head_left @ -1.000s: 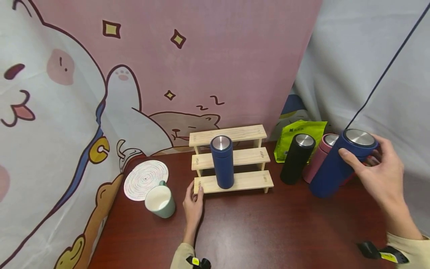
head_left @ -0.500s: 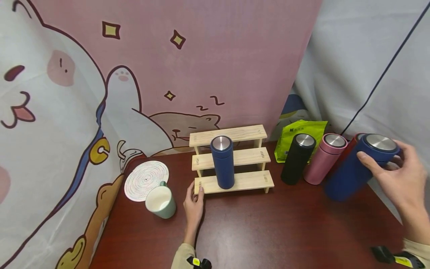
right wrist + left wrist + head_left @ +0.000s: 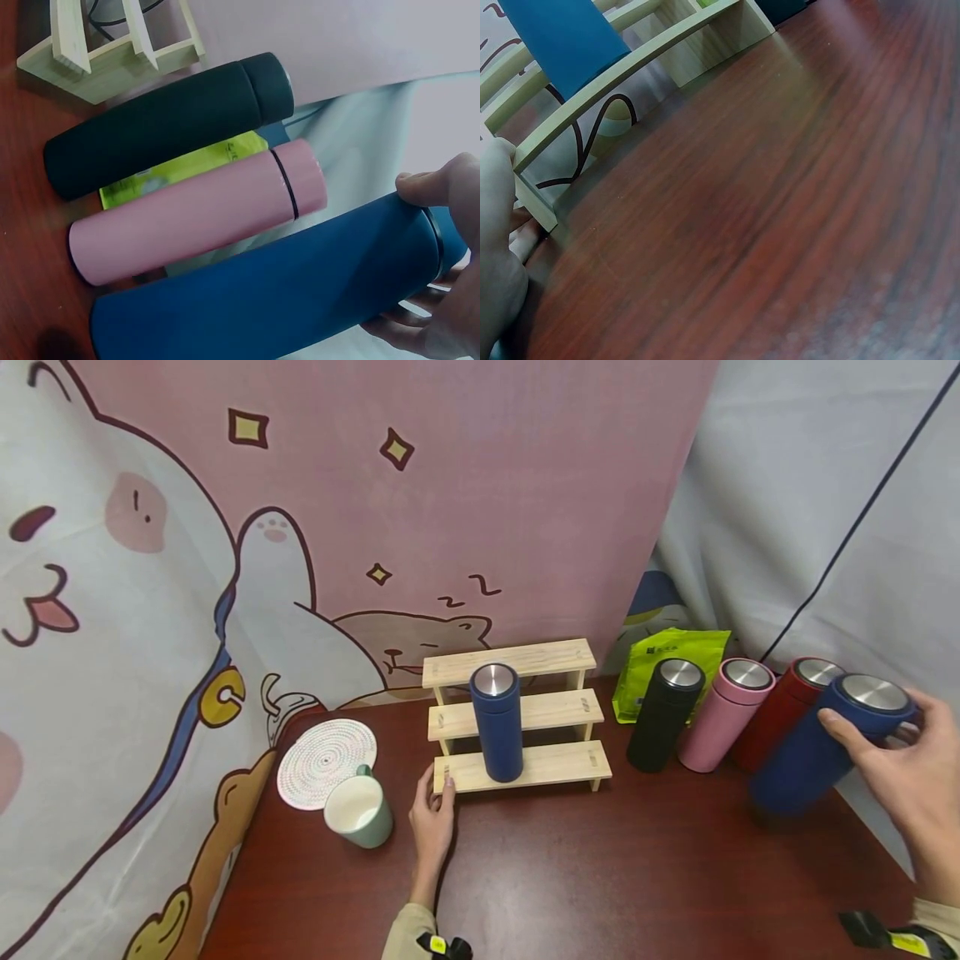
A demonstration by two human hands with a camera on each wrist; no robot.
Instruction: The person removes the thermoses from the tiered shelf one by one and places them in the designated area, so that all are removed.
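In the head view, my right hand (image 3: 903, 760) grips a large blue thermos (image 3: 810, 756) around its upper end, near the steel-topped lid. Its base is close over the table, with a dark shadow under it. My left hand (image 3: 432, 822) holds the left end of the bottom step of a three-tier wooden stand (image 3: 558, 763), thumb on top. On that step a second blue thermos (image 3: 501, 735) stands upright. Beside the held one are a red thermos (image 3: 776, 718), partly hidden by it, a pink thermos (image 3: 195, 214) and a black thermos (image 3: 165, 124).
A lime-green pouch (image 3: 633, 681) leans behind the black and pink thermoses. At the left, a pale green mug (image 3: 375, 827) stands in front of a round woven mat (image 3: 307, 768). Printed cloth (image 3: 525, 510) hangs close behind the stand, and white cloth (image 3: 885, 577) borders the right side.
My right hand has carried the blue thermos right and nearer to me, past the pink and red thermoses, uncovering them. The left hand and the stand have stayed put.
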